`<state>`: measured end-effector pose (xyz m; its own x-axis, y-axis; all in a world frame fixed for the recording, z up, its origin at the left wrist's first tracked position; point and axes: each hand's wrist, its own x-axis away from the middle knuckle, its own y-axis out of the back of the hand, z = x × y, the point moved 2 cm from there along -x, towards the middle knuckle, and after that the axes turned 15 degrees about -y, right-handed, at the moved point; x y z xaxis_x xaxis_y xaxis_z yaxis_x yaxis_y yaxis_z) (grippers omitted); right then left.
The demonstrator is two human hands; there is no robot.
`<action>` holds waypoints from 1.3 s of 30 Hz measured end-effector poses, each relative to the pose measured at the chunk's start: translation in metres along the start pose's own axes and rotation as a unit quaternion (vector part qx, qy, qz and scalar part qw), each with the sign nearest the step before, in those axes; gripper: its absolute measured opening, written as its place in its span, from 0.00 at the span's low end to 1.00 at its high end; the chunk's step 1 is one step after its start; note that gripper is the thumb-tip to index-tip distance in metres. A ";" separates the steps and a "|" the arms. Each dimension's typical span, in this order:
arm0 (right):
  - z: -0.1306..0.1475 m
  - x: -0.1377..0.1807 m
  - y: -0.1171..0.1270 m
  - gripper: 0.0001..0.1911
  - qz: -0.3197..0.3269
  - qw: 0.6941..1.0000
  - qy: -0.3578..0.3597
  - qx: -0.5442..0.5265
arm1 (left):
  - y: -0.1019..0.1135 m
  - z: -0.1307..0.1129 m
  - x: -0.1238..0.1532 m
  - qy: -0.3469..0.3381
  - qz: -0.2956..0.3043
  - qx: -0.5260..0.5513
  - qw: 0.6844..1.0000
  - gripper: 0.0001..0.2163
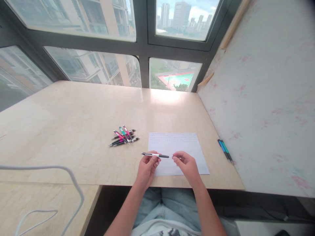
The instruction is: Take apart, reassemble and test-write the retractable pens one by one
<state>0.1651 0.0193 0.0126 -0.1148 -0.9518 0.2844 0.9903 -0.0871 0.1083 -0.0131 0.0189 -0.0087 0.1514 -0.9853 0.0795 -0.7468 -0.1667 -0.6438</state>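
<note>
A white and black pen point(163, 156) lies level across my left hand point(147, 167), whose thumb and fingers are closed around its white barrel. Its narrow metal tip points right, towards my right hand point(185, 164). The right thumb and forefinger are pinched together at that tip; whether they grip the tip or some small part there, I cannot make out. Both hands are above a sheet of paper point(179, 142) with lines of handwriting along its top. To the left of the sheet is a loose pile of pens point(124, 136) in pink, teal, purple and black.
Two pens, blue and green point(225, 150), lie at the right edge of the wooden table point(86, 114), against the flowered wall point(265, 98). A white cable point(73, 178) loops over the lower left. Windows point(174, 75) stand behind the table.
</note>
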 end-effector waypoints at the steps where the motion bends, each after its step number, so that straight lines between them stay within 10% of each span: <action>1: 0.002 0.001 0.000 0.14 0.004 1.000 0.005 0.007 | 0.000 0.000 0.000 -0.002 0.001 -0.002 1.000 0.09; 25: 0.013 0.009 -0.004 0.07 0.005 0.991 0.085 0.102 | 0.003 0.001 0.000 0.005 0.004 -0.008 1.000 0.09; 39: 0.013 0.009 -0.003 0.19 0.021 0.988 0.088 0.128 | 0.002 0.002 0.000 0.004 0.027 -0.023 0.999 0.09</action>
<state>0.1598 0.0145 0.0275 -0.0371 -0.9914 0.1257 0.9389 0.0085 0.3441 -0.0133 0.0182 -0.0111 0.1049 -0.9931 0.0525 -0.7827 -0.1151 -0.6117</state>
